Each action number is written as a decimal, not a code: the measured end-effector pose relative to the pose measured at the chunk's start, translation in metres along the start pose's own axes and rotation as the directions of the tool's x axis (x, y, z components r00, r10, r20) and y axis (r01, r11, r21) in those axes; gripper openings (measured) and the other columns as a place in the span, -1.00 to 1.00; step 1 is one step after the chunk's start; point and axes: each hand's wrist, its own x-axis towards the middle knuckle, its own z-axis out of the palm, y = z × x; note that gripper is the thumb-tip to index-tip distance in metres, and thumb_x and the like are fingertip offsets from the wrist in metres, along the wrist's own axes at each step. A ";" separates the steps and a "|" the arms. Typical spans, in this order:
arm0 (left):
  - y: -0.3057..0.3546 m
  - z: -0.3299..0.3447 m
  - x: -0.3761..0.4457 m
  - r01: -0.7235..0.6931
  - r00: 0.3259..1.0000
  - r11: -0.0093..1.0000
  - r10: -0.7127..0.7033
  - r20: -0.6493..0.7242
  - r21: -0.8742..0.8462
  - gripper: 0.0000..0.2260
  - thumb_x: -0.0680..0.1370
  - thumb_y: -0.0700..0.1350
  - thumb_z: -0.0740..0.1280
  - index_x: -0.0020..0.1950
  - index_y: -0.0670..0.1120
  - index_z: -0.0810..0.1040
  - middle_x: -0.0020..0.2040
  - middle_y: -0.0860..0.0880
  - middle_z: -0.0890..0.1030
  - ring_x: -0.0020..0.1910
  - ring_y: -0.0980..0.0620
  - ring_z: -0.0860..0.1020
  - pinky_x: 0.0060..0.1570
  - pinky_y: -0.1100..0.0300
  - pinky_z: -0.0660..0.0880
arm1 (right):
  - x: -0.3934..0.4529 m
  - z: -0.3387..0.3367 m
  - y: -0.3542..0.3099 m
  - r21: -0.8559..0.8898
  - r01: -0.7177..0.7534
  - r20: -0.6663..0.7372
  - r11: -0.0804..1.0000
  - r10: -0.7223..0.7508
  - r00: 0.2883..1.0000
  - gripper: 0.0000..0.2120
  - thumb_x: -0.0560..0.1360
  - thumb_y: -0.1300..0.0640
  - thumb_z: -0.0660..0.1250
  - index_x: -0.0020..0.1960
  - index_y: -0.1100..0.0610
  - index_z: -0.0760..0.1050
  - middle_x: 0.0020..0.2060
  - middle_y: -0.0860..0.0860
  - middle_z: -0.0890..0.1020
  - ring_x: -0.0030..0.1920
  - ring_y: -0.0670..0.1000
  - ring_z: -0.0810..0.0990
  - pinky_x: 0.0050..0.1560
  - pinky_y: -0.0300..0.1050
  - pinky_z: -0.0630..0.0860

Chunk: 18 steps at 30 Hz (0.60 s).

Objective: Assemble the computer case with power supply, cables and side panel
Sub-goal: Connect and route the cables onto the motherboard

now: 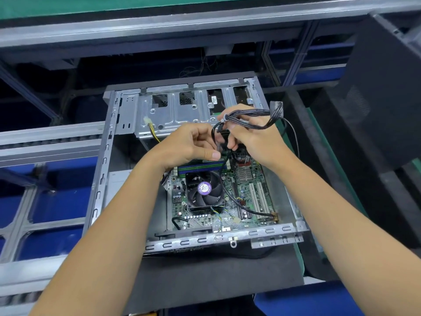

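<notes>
the black cable bundle (248,117) is held up above the open computer case (109,142), which lies on a dark mat (205,270) on the tabletop. the right hand (252,137) has its fingers curled around the bundle, while the left hand (191,144) pinches a black lead from it just above the motherboard (246,201) and its fan (205,190).

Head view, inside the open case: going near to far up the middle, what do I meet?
Near case rim → CPU fan → blue memory slots → left hand and right hand gripping the black cable bundle → drive cage at the far end.
</notes>
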 end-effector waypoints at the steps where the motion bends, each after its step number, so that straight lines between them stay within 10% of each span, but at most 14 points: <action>1: 0.000 0.000 0.000 0.006 1.000 1.000 -0.006 0.014 0.008 -0.67 0.31 -0.16 0.51 0.00 -0.24 0.56 -0.20 0.02 0.66 -0.19 0.08 0.62 -0.08 0.25 0.56 | 0.000 0.001 0.000 -0.005 0.007 0.007 1.000 -0.007 1.000 -0.86 0.63 0.32 0.23 0.11 0.24 0.55 -0.37 0.15 0.54 -0.30 0.11 0.54 -0.18 -0.02 0.53; 12: -0.006 -0.007 0.007 0.054 0.997 0.998 -0.056 0.060 0.045 -0.76 0.55 -0.31 0.30 0.16 -0.41 0.41 -0.01 -0.39 0.58 -0.12 -0.02 0.67 -0.13 0.23 0.59 | 0.001 0.006 0.002 -0.098 0.028 0.124 0.995 -0.016 0.992 -0.74 0.63 0.35 0.22 0.05 0.00 0.52 -0.19 0.04 0.65 -0.12 0.12 0.66 0.01 -0.01 0.64; 18: -0.009 -0.011 0.005 0.077 0.985 0.994 -0.088 0.150 0.082 -0.91 0.56 -0.26 0.32 0.04 -0.21 0.58 -0.13 -0.11 0.63 -0.23 -0.01 0.65 -0.19 0.24 0.57 | 0.004 0.006 0.008 -0.159 -0.075 0.164 0.984 0.101 0.981 -0.89 0.66 0.21 0.21 0.10 0.09 0.50 -0.37 0.00 0.65 -0.26 0.14 0.68 -0.08 0.04 0.63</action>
